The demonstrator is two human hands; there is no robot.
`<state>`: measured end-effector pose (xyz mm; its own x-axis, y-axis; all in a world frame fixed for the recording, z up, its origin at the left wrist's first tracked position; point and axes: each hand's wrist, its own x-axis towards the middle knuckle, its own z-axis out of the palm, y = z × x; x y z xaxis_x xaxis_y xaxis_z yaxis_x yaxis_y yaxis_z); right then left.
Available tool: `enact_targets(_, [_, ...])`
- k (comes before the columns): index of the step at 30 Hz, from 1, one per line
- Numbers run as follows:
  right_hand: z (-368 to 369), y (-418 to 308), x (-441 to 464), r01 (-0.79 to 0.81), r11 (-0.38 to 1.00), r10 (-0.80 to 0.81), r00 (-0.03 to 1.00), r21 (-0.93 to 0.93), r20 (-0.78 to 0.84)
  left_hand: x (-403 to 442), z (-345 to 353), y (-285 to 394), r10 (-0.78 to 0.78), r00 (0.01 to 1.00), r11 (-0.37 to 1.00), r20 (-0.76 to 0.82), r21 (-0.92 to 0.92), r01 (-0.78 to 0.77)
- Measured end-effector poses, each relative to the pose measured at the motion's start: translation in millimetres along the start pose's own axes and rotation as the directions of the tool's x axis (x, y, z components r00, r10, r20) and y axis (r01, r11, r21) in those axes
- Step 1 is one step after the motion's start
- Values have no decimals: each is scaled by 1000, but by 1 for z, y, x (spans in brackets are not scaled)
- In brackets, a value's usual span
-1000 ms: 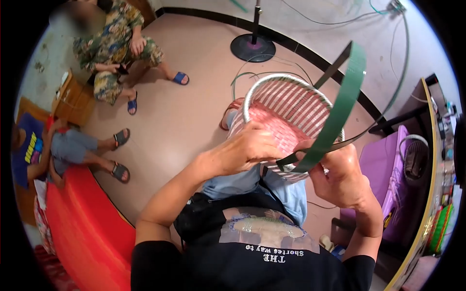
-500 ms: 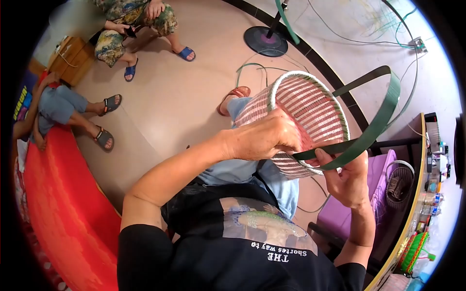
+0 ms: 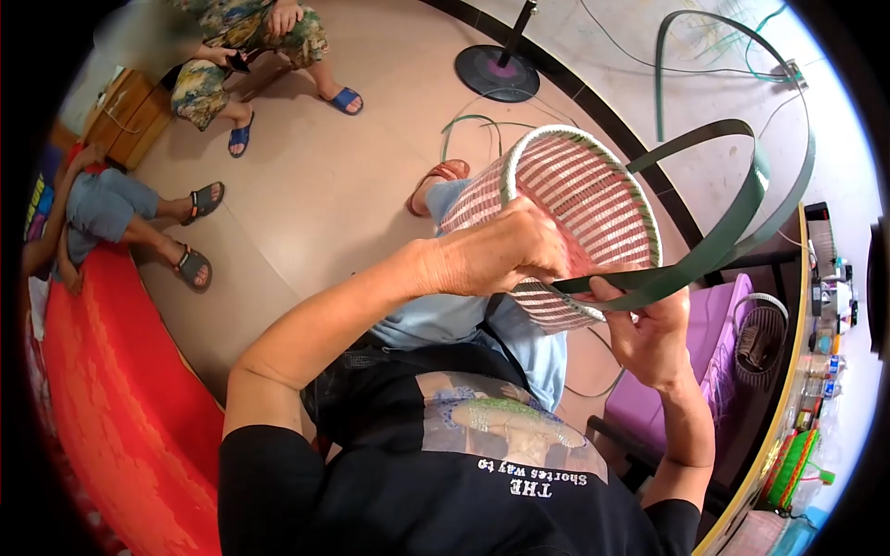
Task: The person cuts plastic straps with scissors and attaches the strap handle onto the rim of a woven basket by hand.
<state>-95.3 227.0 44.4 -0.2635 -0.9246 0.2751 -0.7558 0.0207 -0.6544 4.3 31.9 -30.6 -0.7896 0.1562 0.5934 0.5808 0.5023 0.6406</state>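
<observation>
Woven basket (image 3: 593, 213): alternating bands of pinkish red and white; rim white, flecked green along its right side. Strip (image 3: 732, 227), right of basket: plain dark green. Trousers (image 3: 426, 320), beneath basket: light blue. T-shirt (image 3: 399, 500), on the wearer's side of basket: black, white lettering, pale print panel with blue and green marks. Sandal (image 3: 451, 170), just left of basket: reddish brown. Round base (image 3: 487, 83), beyond basket: black, purplish centre. Floor (image 3: 324, 204) around basket: pinkish beige. Long low surface (image 3: 139, 371), well left of basket: bright red, orange streaks. Flat panel (image 3: 640, 398), right of basket: purple. Seated person's clothing (image 3: 199, 93), beyond and left of basket: multicoloured floral, yellow and green included.
</observation>
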Motion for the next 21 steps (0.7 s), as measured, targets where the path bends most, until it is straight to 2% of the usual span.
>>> enact_targets(3, [2, 5, 1, 88, 996, -88, 996, -18, 11, 1, -1, -1, -5, 1000, 1000, -2, -11, 5])
enact_targets(6, [5, 7, -2, 22, 1000, -22, 1000, 0, 15, -1, 5, -8, 15, 999, 1000, -47, -22, -16])
enact_targets(9, [6, 8, -2, 31, 998, -31, 1000, -47, 5, 0, 6, -7, 25, 998, 999, -55, -42, -27])
enact_targets(12, [14, 15, -5, 3, 1000, -3, 1000, -11, -12, 2, 5, -9, 57, 996, 997, -69, -42, -60])
enact_targets(14, [19, 20, -7, 55, 998, -55, 997, -10, -57, 1, 7, -9, 87, 991, 996, -105, -8, -89])
enact_targets(16, [21, 20, -8, 67, 998, -67, 995, -12, -73, 3, 6, -7, 61, 993, 996, -103, -57, -67])
enact_targets(19, [20, 24, -9, 62, 998, -61, 996, -1, -63, 7, 5, -3, 68, 991, 994, -117, -75, -77])
enact_targets(21, [19, 25, -6, 113, 991, -115, 993, -75, -21, 10, 4, -2, 82, 989, 993, -124, -71, -91])
